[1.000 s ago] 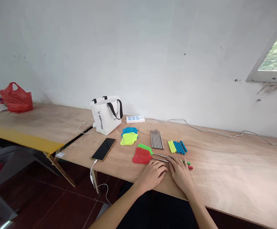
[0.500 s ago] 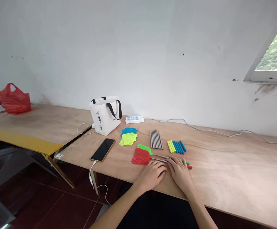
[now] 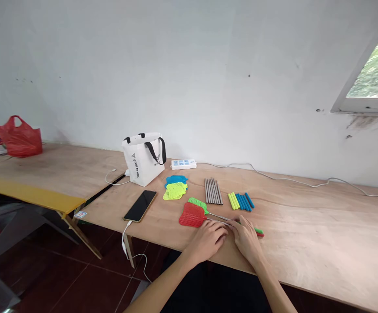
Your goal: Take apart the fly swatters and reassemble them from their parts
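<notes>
Red swatter: flat on wood table, nr front edge, head to the left, rod running right to the R hand.
Green swatter: alongside, just beyond the red, head partly covered by it.
Handle ends: green handle & red handle poke out past R hand, side by side.
Left hand: palm down, fingers loosely bent & close together, nr red swatter's neck; can't tell if it touches the rod.
Right hand: laid across the pair's handle end, fingers bent; tips hidden, can't tell if pinching or just resting.
Loose heads: yellow heads partly over blue heads, beyond the red & green.
Steel rods: side-by-side row, no heads on.
Loose grips: yellow grips then blue grips, right of rods.
Swatter pair: imo step in hand = steadying or lining up these two; no hand on the loose parts.
Pair's closeness: next move prob. calls for a sure hold on one handle w/o dragging its neighbour.
Phone: left of it all, cable in, clear of both hands.
</notes>
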### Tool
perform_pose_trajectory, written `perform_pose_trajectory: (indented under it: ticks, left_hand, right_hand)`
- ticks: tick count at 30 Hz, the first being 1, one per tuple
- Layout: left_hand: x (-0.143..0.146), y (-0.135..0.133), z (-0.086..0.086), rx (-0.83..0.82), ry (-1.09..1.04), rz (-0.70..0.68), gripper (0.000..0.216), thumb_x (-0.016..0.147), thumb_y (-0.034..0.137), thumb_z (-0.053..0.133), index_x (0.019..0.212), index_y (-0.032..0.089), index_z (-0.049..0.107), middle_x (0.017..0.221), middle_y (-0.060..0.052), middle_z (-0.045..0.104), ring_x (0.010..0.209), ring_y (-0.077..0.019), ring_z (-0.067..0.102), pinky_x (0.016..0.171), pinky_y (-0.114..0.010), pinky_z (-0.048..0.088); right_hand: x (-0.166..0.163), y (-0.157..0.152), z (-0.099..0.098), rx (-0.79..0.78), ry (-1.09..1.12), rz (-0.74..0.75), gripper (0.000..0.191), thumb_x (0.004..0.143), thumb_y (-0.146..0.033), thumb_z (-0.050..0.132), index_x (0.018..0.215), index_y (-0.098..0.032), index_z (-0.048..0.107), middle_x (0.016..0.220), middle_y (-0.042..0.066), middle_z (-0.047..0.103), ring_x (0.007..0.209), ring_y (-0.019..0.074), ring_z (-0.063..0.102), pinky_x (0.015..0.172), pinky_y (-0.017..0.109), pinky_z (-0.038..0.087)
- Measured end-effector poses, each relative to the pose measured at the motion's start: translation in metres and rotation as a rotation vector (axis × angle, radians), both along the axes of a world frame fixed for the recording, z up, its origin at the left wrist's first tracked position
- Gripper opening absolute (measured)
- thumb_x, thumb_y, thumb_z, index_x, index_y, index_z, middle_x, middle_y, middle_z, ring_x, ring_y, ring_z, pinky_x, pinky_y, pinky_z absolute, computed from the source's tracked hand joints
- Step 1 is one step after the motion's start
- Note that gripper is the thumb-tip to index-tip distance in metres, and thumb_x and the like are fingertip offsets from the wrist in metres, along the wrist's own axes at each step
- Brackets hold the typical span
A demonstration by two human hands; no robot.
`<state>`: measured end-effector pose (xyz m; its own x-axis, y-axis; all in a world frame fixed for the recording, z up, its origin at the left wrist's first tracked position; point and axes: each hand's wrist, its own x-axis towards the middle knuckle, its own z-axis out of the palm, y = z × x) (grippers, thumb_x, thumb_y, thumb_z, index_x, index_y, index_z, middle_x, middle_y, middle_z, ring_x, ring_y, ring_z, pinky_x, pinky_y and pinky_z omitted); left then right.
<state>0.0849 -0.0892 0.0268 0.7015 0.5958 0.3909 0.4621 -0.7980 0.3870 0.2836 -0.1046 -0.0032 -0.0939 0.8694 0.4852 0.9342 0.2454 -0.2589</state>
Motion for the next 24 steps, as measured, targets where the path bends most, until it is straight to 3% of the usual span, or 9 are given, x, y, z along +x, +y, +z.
perform_pose_trajectory:
  ticks: [4, 10, 14, 17, 20, 24]
  left_hand:
    - [0.0, 0.0, 0.001, -0.002, -0.003, 0.007, 0.022, 0.102, 0.022, 0.052, 0.118, 0.025, 0.067, 0.122, -0.004, 0.07, 0.116, -0.0224, 0.062, 0.102, -0.039, 0.045]
    - [0.001, 0.0, 0.001, -0.045, -0.018, -0.012, 0.023, 0.102, 0.02, 0.052, 0.118, 0.025, 0.067, 0.127, -0.002, 0.069, 0.118, -0.0214, 0.062, 0.104, -0.038, 0.045]
    - [-0.001, 0.0, 0.0, -0.22, -0.087, 0.059, 0.037, 0.102, 0.038, 0.054, 0.136, 0.023, 0.058, 0.141, -0.007, 0.062, 0.131, -0.0255, 0.055, 0.113, -0.043, 0.041]
    - [-0.002, 0.004, 0.0, -0.425, -0.237, 0.105, 0.047, 0.105, 0.051, 0.043, 0.141, 0.023, 0.054, 0.144, -0.01, 0.06, 0.135, -0.0252, 0.054, 0.113, -0.043, 0.041]
    - [-0.004, 0.01, 0.0, -0.576, -0.411, 0.186, 0.052, 0.105, 0.058, 0.036, 0.125, 0.021, 0.066, 0.129, -0.009, 0.069, 0.127, -0.0261, 0.059, 0.11, -0.042, 0.043]
    - [-0.004, 0.017, 0.0, -0.663, -0.538, 0.266, 0.062, 0.101, 0.064, 0.036, 0.094, 0.017, 0.075, 0.097, -0.008, 0.076, 0.104, -0.0275, 0.068, 0.099, -0.041, 0.049]
  right_hand:
    - [-0.001, -0.001, 0.002, -0.019, -0.004, 0.006, 0.042, 0.097, -0.014, 0.038, 0.112, -0.029, 0.075, 0.104, 0.007, 0.066, 0.09, 0.0215, 0.065, 0.078, 0.033, 0.052]
    - [-0.003, -0.004, 0.006, 0.005, 0.056, 0.041, 0.044, 0.097, -0.013, 0.036, 0.116, -0.028, 0.073, 0.109, 0.008, 0.066, 0.091, 0.0212, 0.067, 0.079, 0.033, 0.054]
    - [-0.005, -0.006, 0.01, 0.025, 0.111, 0.076, 0.042, 0.1, -0.019, 0.037, 0.12, -0.03, 0.072, 0.112, 0.007, 0.067, 0.093, 0.0217, 0.067, 0.08, 0.034, 0.056]
    - [-0.006, -0.007, 0.013, 0.052, 0.169, 0.119, 0.04, 0.102, -0.022, 0.037, 0.122, -0.03, 0.071, 0.113, 0.007, 0.067, 0.097, 0.0213, 0.067, 0.084, 0.034, 0.056]
    - [-0.008, -0.008, 0.015, 0.08, 0.184, 0.136, 0.038, 0.103, -0.026, 0.039, 0.121, -0.031, 0.072, 0.111, 0.006, 0.067, 0.099, 0.0213, 0.067, 0.085, 0.034, 0.057]
    - [-0.01, -0.008, 0.016, 0.073, 0.167, 0.158, 0.037, 0.103, -0.029, 0.039, 0.122, -0.033, 0.071, 0.112, 0.006, 0.068, 0.098, 0.0214, 0.068, 0.084, 0.034, 0.058]
